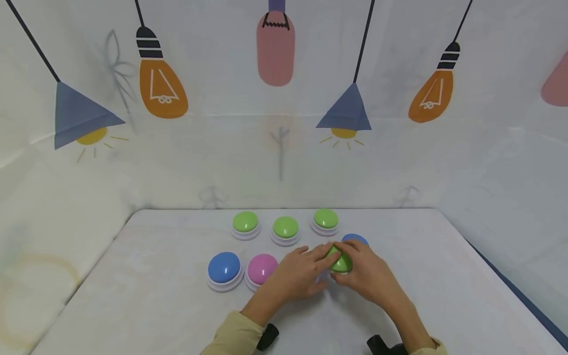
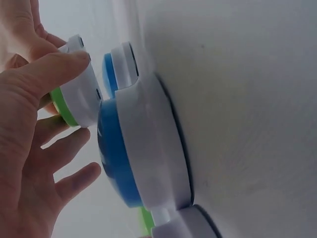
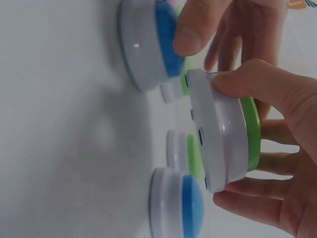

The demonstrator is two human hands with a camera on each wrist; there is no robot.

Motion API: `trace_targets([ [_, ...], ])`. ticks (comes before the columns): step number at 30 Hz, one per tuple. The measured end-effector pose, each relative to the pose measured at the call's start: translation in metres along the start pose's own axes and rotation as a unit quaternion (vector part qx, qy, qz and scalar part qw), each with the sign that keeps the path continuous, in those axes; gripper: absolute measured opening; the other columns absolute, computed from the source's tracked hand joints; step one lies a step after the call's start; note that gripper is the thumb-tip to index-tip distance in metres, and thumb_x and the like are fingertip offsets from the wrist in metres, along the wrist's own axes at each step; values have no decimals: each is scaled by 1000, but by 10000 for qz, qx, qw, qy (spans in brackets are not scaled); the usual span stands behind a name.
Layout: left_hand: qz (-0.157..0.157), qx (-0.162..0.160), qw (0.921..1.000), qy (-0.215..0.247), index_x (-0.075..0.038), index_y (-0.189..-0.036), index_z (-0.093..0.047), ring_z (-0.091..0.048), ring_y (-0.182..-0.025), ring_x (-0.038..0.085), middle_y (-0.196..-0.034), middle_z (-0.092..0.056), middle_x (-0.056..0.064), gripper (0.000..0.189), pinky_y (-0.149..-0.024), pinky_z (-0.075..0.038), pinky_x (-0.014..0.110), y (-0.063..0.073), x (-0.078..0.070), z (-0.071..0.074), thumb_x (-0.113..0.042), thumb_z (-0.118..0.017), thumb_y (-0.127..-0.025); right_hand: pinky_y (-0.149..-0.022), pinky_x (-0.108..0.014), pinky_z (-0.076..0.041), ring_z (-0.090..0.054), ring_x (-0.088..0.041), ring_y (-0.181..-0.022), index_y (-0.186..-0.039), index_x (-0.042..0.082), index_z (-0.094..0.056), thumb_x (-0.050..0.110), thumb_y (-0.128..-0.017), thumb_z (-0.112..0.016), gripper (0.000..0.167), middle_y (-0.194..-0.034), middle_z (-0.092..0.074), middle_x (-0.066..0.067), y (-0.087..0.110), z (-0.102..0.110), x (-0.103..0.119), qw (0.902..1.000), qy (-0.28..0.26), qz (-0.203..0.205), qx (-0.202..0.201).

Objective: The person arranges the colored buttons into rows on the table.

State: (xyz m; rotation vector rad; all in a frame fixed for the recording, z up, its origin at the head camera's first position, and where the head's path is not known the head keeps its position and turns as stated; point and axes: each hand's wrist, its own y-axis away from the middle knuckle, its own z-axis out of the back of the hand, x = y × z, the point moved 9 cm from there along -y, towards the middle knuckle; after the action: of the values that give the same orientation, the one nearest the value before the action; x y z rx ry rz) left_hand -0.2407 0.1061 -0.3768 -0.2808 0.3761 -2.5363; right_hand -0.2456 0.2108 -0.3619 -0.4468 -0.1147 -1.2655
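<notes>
My right hand (image 1: 368,271) grips a green push button (image 3: 252,134) with a white round base, thumb on the base and fingers spread round the far side. Tilted, the button hangs above the white table. My left hand (image 1: 295,273) reaches in from the left with fingers extended, its index finger over the green dome in the head view. Its thumb (image 3: 190,42) shows apart from the held base in the right wrist view, close over a blue button (image 2: 116,153). In the head view that blue button is mostly hidden beneath the left hand.
Another blue button (image 1: 355,238) stands behind the right hand. Left of my hands are a blue button (image 1: 224,267) and a pink button (image 1: 262,268). Three green buttons (image 1: 285,227) line the table's back. A white sheet printed with lamps (image 1: 164,88) hangs behind the table (image 1: 155,256).
</notes>
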Motion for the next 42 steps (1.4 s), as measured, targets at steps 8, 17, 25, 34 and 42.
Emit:
trace_targets([
  [8, 3, 436, 9989, 145, -25, -150, -42, -51, -132, 10, -153, -45, 0, 73, -109, -43, 44, 3, -3, -16, -49, -71, -87, -79, -45, -57, -62, -26, -105, -129, 12, -63, 30, -72, -88, 64, -122, -60, -8, 8, -18, -9, 9993, -96, -303, 178],
  [17, 37, 575, 9980, 248, -25, -147, -45, -53, -130, 10, -152, -46, -1, 73, -108, -43, 46, 3, -5, -22, -51, -72, -85, -77, -42, -57, -60, -20, -100, -124, 14, -64, 30, -69, -89, 62, -117, -59, -5, 8, -28, -12, 9984, 3, -447, 348],
  [25, 91, 735, 9965, 379, -23, -146, -47, -52, -131, 10, -152, -46, -1, 72, -110, -41, 47, 2, -8, -27, -50, -72, -85, -75, -41, -56, -59, -18, -94, -123, 16, -63, 30, -68, -90, 63, -116, -58, -5, 9, -34, -16, 9970, -43, -606, 487],
  [34, 105, 884, 9953, 394, -21, -147, -48, -48, -135, 10, -152, -45, -2, 72, -111, -39, 48, 3, -10, -31, -51, -71, -85, -74, -41, -55, -59, -17, -89, -123, 16, -60, 31, -68, -90, 65, -115, -57, -5, 9, -39, -20, 9930, -95, -907, 748],
  [42, 44, 756, 9965, 348, -21, -144, -50, -50, -133, 9, -150, -48, -2, 71, -109, -41, 49, 1, -12, -30, -50, -73, -84, -74, -44, -56, -60, -20, -92, -123, 15, -59, 31, -69, -90, 65, -116, -57, -7, 11, -36, -18, 9936, 12, -824, 771],
])
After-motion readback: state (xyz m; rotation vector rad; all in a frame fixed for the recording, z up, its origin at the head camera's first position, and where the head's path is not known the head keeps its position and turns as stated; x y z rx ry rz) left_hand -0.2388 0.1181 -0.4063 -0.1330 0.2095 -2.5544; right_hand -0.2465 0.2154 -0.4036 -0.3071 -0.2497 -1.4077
